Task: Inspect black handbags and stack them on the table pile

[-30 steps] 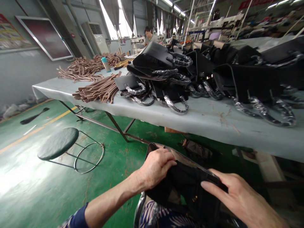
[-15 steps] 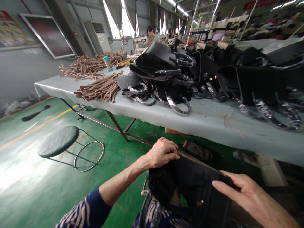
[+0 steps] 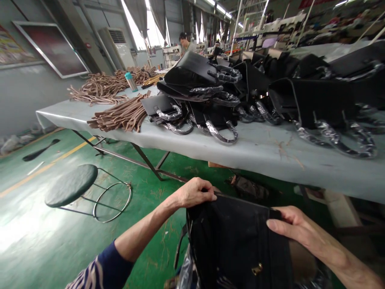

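Observation:
A black handbag [image 3: 240,233] hangs low in front of me, its upper edge stretched between both hands. My left hand [image 3: 197,192] pinches the edge at the left corner. On the other side, my right hand [image 3: 293,224] grips the edge with the thumb on the near face and the fingers behind. A small gold-coloured metal fitting [image 3: 257,269] shows low on the near face. Clear plastic wrap [image 3: 187,267] is visible at the bag's lower left. The bag's bottom is out of the frame.
Across from me, a long table [image 3: 192,146] with a pale cover carries piled black bags [image 3: 327,102] with plastic-wrapped handles, brown strips [image 3: 120,114] and a teal-topped bottle [image 3: 130,82]. A round stool [image 3: 72,185] stands at left on the green floor. Farther back is a person [image 3: 187,43].
The handbag's near face has turned more squarely toward me and its upper edge looks straighter. My left hand has shifted slightly left; the right hand has risen slightly. The view has swung a little right.

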Available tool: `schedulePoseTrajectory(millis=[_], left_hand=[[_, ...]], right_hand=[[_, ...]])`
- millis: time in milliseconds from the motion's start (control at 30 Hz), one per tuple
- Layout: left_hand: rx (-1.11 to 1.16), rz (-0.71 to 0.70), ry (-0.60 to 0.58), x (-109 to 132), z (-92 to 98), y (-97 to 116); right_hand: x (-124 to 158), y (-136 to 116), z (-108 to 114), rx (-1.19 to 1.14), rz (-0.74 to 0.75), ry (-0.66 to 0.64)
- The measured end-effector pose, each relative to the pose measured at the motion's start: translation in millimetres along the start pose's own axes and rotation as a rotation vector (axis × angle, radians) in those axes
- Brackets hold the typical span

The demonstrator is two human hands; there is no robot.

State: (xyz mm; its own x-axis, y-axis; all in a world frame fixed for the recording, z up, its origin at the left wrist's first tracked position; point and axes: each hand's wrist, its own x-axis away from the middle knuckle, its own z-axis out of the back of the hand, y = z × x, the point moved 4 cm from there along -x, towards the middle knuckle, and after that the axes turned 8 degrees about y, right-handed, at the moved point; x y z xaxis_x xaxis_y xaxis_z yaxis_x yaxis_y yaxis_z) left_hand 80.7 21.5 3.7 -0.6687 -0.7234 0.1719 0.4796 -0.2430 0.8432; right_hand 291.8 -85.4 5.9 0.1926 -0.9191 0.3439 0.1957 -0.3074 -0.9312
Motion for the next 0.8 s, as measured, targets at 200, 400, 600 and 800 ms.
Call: schedulePoseTrajectory(millis=[200, 400, 600, 800], left_hand=[[0.003, -0.007, 0.014, -1.6, -5.2, -7.3], [0.020, -0.003, 0.050, -7.5, -7.0, -10.7], [0.009, 0.021, 0.049, -10.1, -9.6, -12.0], [-0.005, 0.030, 0.081, -8.6, -9.6, -9.1]], right_hand=[[-0.8, 6.8, -0.2, -0.001, 0.007, 0.036], [-1.2, 10.5, 1.0, 0.029, 0.011, 0.070], [0.3, 17.0, 2.8, 0.053, 0.026, 0.052], [1.8, 11.6, 0.5, 0.114, 0.014, 0.044]])
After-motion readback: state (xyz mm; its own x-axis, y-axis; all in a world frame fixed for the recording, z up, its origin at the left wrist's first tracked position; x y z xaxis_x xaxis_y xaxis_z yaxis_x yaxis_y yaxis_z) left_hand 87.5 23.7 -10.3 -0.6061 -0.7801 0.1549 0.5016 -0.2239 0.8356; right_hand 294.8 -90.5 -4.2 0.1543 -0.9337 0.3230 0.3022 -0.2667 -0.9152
